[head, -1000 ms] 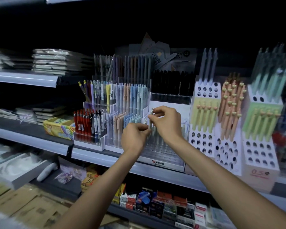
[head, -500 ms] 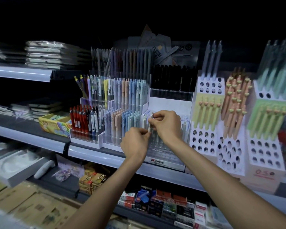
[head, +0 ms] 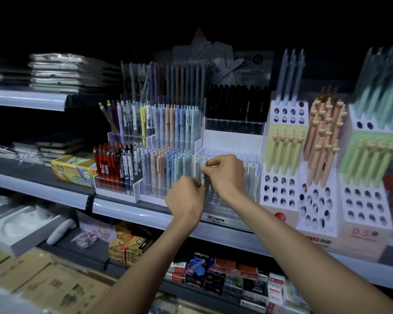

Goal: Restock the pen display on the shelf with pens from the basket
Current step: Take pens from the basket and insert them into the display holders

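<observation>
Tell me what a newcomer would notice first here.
Two hands meet at the centre: the right hand pinches a pale pen over the sparsely filled clear rack, with the left hand curled just below it. Left of them stand packed rows of red pens and pastel pens. To the right, white holed stands are half empty.

The clear plastic stepped pen display [head: 230, 201], its tiers gridded with small holes, stands on the pale-edged metal shelf [head: 132, 208]. Most holes I can see hold nothing. My right hand [head: 228, 175] pinches the top of a slim off-white pen [head: 205, 165], upright over the display's left side. A matching neighbour pen [head: 197, 165] stands just left of it, and a few pale pens [head: 250, 172] stand at the right end. My left hand [head: 186, 198] curls by the pinched pen's lower barrel; its grip is hidden.
</observation>
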